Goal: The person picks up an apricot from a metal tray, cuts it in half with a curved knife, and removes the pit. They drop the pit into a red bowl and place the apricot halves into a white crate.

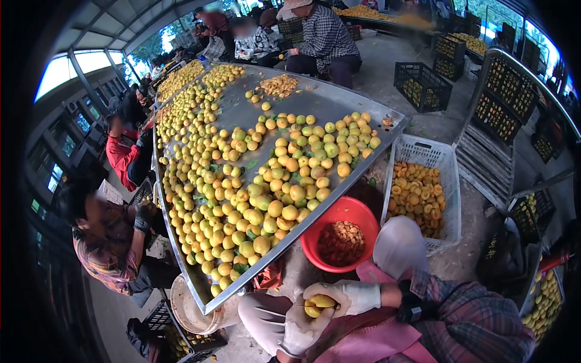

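Both hands wear stained whitish gloves and meet over the lap. A yellow-green fruit, seemingly parted into two pieces, lies between them. My left hand cups it from below and the left side. My right hand reaches in from the right, its fingers closed on the fruit. Just beyond the hands is a red bowl with pits in it. The metal table, spread with many yellow-green fruits, stands in front.
A white crate of halved fruit stands right of the red bowl. A white bucket is under the table's near corner. Co-workers sit along the left and far sides. Black crates and a wooden chair stand at the right.
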### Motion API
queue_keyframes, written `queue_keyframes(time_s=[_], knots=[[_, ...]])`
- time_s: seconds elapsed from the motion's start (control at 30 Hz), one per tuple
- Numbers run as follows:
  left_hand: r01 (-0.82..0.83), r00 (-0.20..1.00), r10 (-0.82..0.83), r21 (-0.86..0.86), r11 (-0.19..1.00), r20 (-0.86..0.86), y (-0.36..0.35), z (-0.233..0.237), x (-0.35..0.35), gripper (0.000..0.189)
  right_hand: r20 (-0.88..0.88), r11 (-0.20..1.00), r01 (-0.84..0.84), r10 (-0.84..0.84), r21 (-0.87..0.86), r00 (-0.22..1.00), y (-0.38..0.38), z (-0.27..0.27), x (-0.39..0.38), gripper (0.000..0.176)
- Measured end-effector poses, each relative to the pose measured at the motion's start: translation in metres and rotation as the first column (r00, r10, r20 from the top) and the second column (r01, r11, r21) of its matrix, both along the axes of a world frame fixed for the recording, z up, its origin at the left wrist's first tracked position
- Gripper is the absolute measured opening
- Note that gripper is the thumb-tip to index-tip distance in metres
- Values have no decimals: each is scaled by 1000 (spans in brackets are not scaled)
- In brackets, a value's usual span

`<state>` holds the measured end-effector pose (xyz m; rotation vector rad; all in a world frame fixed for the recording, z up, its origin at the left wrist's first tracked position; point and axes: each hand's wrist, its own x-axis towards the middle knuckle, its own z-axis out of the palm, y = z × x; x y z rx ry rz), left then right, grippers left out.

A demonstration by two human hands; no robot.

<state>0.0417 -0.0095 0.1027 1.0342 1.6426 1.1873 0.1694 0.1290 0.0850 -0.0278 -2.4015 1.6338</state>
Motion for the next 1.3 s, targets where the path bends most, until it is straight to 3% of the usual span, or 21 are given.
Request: queue_keyframes(time_s=[0.07,0.1,0.13,0.2,0.23,0.27,0.3,0.33,0.37,0.5,0.57,0.6,0.83,1.0,1.13,1.2,1.27,1.3], knots=[[120,992,-123,-106,987,-18,-3,10,-3,40,11,1000,9,-9,7,1000,2,-16,0,58],[219,954,-243,-143,965,-179,-4,26,0,39,13,1000,7,-7,1,1000,7,-21,-1,56],[344,903,-367,-136,929,-223,-14,10,-2,40,17,1000,17,-17,3,1000,12,-22,1,54],[234,960,-242,-69,970,-143,-24,11,12,30,174,997,-12,24,-71,984,19,-3,9,52],[185,983,-185,-28,982,-3,-20,6,15,31,-118,996,74,-67,56,991,17,-3,7,53],[140,980,-137,-9,990,143,-16,-2,14,32,21,991,53,-51,-120,998,18,-14,4,51],[98,978,-106,51,994,179,-14,-13,13,28,35,987,112,-109,-112,993,20,-13,4,53],[38,974,-58,95,995,217,-11,-21,13,24,180,872,142,-63,-468,982,19,3,9,57],[-16,887,-38,113,993,461,-6,-20,15,21,224,848,220,-124,-482,967,19,16,13,60],[19,899,-43,58,998,435,31,-54,-3,33,337,743,384,-225,-548,914,24,5,16,65],[-25,903,54,-73,997,427,-1,-67,-10,43,406,653,450,-231,-609,884,20,-8,17,65],[-99,843,179,-182,978,507,-4,-45,1,39,419,608,463,-225,-645,879,12,-20,16,55],[-140,776,217,-174,975,592,-4,-42,-1,36,521,560,518,-171,-647,836,9,-30,15,60],[-142,778,193,-132,981,599,-6,-49,-6,42,527,549,535,-190,-642,828,16,-43,10,54],[-199,676,206,-94,976,708,-6,-52,-5,52,506,389,645,-407,-658,761,54,-45,32,25],[-203,672,205,-89,975,712,-6,-50,-7,52,500,273,721,-565,-637,656,75,-17,49,23],[-147,713,161,-79,986,683,-4,-51,-12,49,443,151,811,-774,-564,453,103,-6,72,24],[-119,726,126,-57,991,676,-4,-49,-13,47,469,-36,818,-833,-574,292,126,-15,84,21]])
